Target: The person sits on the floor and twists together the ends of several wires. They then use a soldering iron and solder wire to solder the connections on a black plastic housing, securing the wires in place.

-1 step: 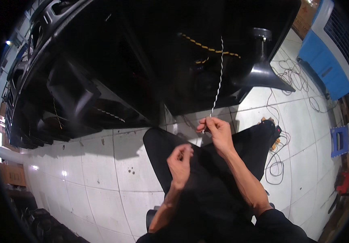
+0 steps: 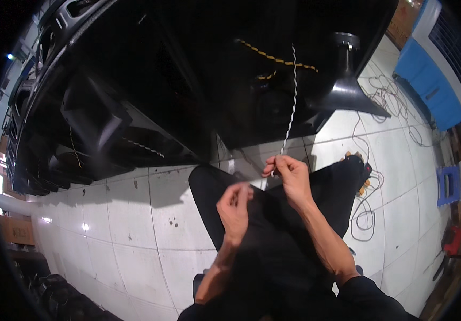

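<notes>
Tiled floor (image 2: 126, 216) adjoins a black cabinet (image 2: 230, 101) showing two yellow wire lengths (image 2: 269, 55). Near the cabinet, right hand (image 2: 294, 181) pinches one white twisted wire (image 2: 295, 93); left hand (image 2: 233, 215) blurred, grip cannot be told.

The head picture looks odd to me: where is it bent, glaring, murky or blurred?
In the head view, the tiled floor has seams bending toward the rim and two glare spots at left; the black cabinet sinks into darkness, hiding detail; the left hand looks smeared, while the right hand looks sharper.
</notes>
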Demonstrator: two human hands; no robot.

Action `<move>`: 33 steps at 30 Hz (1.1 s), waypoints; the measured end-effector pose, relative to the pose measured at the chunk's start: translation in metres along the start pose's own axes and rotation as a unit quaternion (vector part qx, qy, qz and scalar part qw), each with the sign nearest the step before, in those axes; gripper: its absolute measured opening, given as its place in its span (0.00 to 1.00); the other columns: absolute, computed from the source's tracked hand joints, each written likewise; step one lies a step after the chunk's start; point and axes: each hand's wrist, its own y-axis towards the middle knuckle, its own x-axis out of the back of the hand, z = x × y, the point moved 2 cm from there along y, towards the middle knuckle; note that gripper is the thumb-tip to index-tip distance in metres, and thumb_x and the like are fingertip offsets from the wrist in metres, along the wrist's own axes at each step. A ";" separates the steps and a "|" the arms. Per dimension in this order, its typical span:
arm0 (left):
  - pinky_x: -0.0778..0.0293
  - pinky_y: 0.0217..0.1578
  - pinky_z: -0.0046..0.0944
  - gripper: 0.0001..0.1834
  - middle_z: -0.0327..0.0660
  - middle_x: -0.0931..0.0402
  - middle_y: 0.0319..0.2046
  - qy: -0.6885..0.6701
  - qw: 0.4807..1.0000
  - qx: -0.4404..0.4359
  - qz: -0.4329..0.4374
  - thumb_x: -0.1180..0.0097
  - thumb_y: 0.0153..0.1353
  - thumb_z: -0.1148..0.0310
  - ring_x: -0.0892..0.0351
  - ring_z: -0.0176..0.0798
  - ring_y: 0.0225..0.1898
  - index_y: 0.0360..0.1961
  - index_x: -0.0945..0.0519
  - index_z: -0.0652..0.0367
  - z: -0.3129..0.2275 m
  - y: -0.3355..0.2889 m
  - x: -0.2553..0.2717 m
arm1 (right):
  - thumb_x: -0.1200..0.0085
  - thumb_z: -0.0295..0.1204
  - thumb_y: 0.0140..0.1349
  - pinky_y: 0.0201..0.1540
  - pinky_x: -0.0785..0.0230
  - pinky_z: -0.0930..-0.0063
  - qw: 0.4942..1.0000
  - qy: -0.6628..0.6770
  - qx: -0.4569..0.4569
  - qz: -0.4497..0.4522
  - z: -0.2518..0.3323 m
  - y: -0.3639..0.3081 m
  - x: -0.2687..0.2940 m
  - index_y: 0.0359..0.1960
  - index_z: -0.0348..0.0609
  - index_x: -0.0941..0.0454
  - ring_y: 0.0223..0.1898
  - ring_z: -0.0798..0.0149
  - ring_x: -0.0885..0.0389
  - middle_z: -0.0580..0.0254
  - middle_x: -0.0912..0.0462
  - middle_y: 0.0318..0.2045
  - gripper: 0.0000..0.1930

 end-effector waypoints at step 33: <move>0.29 0.31 0.27 0.15 0.40 0.19 0.27 -0.120 0.942 0.107 0.296 0.41 0.69 0.64 0.25 0.26 0.30 0.38 0.15 0.70 -0.060 0.020 -0.098 | 0.50 0.23 0.70 0.20 0.39 0.82 0.961 -0.183 0.147 -0.144 0.047 -0.089 0.023 0.30 0.30 0.20 0.17 0.77 0.30 0.67 0.26 0.16 0.11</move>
